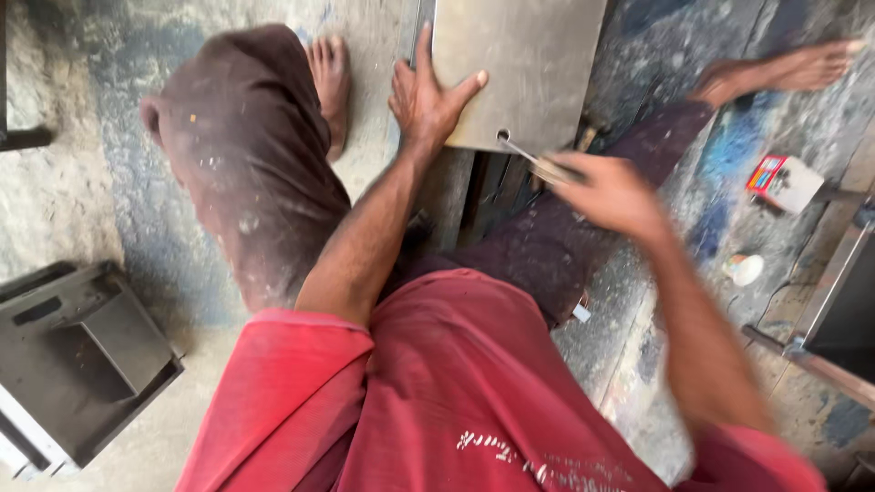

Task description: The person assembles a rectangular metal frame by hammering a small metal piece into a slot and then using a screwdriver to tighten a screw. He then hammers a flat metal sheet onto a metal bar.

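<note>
Down on the floor [73, 182], the person sat with both legs stretched out, bare feet pointing toward the top edge of the view. The left hand [424, 96] lay flat on a grey metal sheet [529, 64], its fingers [425, 46] spread apart and the thumb angled out across the plate, pressing on the sheet's lower left part. The sheet lay between the two legs, resting over dark wooden boards [497, 187], with a small round hole [502, 136] near its lower edge.

The right hand [611, 191], blurred by motion, had its fingers curled shut around a thin metal tool [533, 159]; the tool's tip sat at or just beside the hole, though the blur made actual contact impossible to judge.

Off toward the right edge of the floor, a small red and white box [784, 180] lay well apart from the hands, with a little white round object [746, 269] below it and a metal frame [820, 310] further to the right. Near the lower left corner of the floor stood a dark grey tray-like metal piece [77, 364]. The person wore a red shirt [456, 392] and dark, dusty trousers [246, 155].
</note>
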